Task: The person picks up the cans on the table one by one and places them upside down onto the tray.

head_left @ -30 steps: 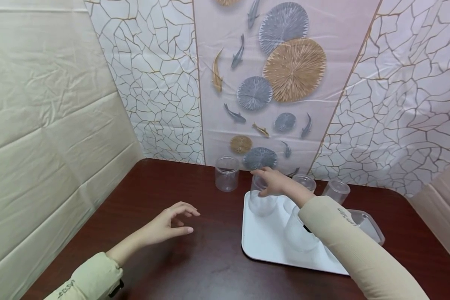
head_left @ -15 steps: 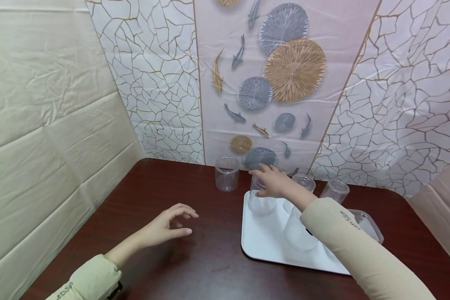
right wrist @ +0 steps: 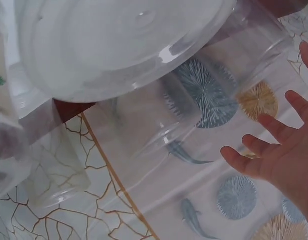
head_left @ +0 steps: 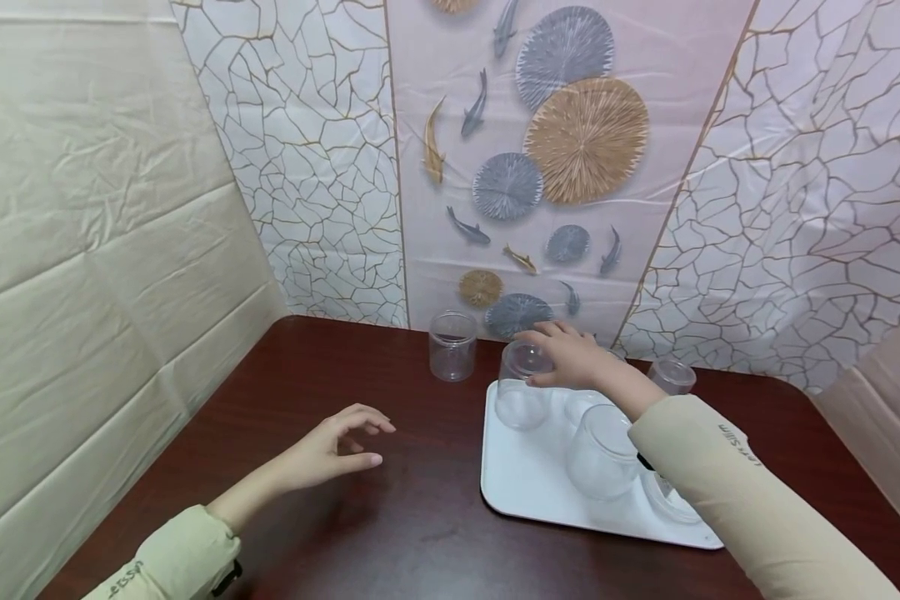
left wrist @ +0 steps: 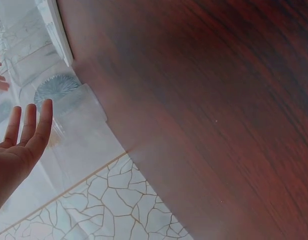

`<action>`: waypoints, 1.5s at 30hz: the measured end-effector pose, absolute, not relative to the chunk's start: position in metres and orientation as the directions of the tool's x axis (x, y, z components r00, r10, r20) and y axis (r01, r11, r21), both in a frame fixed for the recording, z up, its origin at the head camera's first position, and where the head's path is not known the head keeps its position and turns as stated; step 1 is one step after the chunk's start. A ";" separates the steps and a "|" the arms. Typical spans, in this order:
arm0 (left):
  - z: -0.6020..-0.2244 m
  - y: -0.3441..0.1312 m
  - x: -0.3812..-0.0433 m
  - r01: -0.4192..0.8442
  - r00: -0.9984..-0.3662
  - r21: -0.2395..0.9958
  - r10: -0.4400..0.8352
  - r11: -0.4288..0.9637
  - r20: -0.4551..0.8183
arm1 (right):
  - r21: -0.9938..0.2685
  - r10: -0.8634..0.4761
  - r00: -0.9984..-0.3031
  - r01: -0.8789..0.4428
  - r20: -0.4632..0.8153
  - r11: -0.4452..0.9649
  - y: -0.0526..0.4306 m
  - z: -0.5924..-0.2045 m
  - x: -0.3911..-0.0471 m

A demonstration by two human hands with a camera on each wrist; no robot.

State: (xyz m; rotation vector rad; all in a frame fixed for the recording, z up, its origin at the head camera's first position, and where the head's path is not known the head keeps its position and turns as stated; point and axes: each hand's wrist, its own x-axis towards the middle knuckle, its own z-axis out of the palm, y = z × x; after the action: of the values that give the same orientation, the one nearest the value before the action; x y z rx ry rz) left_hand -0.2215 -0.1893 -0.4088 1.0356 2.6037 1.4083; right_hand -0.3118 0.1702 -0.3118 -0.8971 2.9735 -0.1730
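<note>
My right hand hovers over the back of a white tray, its fingers spread and holding nothing. Just left of it stands a tall clear plastic jar; whether the fingertips touch its rim I cannot tell. A wider clear jar sits in front, partly behind the right sleeve. In the right wrist view the spread right hand shows apart from a large clear round jar. Over the bare table, my left hand hangs with relaxed fingers, touching nothing; the left wrist view shows that hand too.
One clear jar stands on the dark wooden table behind the tray's left corner. Another clear container is at the back right. A clear piece lies under the right forearm. Patterned cloth borders the table.
My right hand has shifted to the right, away from over the tall jar, and its forearm moved right with it. My left hand stays nearly still. The jars keep their places.
</note>
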 end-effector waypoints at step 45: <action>-0.382 -0.164 -0.263 0.565 -0.824 0.526 0.408 0.636 0.392 | -0.639 -0.438 -0.829 -0.551 0.347 0.536 0.218 -0.289 -0.273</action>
State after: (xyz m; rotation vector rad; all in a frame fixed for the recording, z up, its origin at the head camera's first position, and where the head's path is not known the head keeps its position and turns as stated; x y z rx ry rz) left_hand -0.2633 -0.1636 -0.3819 0.9239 3.0521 1.1211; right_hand -0.2731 0.2184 -0.2888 -0.9333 2.8777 -1.2836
